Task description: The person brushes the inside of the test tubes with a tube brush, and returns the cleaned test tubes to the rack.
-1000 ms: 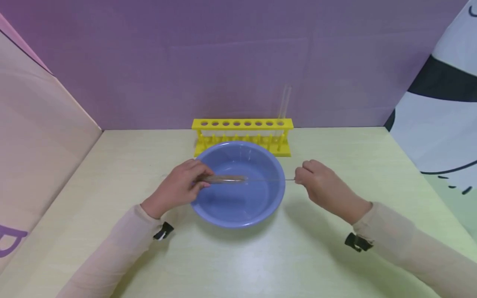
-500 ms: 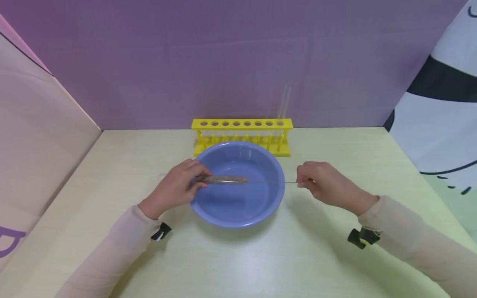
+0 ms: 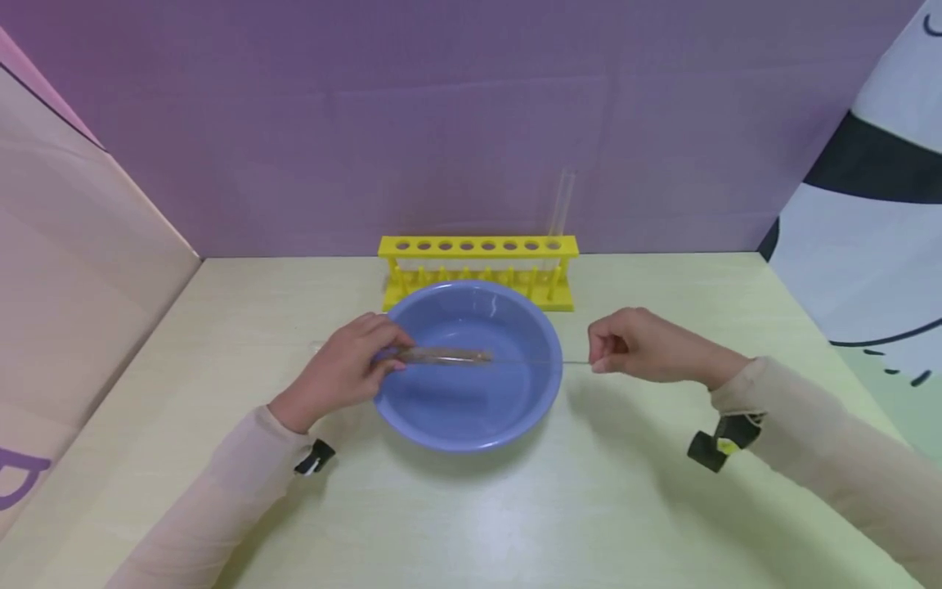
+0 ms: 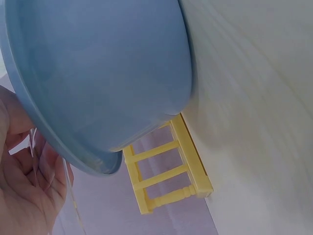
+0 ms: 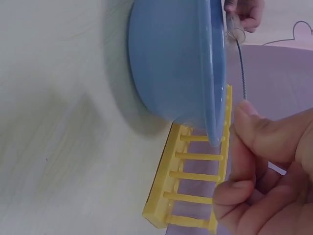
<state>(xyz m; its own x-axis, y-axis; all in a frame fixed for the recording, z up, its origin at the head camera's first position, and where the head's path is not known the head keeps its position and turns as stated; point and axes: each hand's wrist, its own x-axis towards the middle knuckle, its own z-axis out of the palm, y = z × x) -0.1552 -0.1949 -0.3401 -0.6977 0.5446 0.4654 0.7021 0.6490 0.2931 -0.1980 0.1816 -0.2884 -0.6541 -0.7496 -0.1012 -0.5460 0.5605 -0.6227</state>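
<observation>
My left hand (image 3: 349, 360) grips a clear glass test tube (image 3: 445, 357) lying level over the blue basin (image 3: 471, 417), its mouth toward the right. Brownish bristles of a test tube brush fill the tube up to near that mouth. The brush's thin twisted wire handle (image 5: 242, 73) runs out across the basin's right rim. Thumb and index finger of my right hand (image 3: 651, 348) pinch the wire's far end, to the right of the basin. In the left wrist view, the left hand (image 4: 29, 191) curls round the glass beside the rim. The tube's closed end is mostly hidden behind that hand.
Right behind the basin stands a yellow test tube rack (image 3: 478, 246), with another clear test tube (image 3: 562, 200) upright in its rightmost hole. A purple backdrop (image 3: 471, 123) closes off the back of the pale table (image 3: 257, 311).
My right hand has rolled over, its thumb and fingertips now facing the camera, and shifted slightly right. The bristles sit closer to the tube's mouth. My left hand has barely moved.
</observation>
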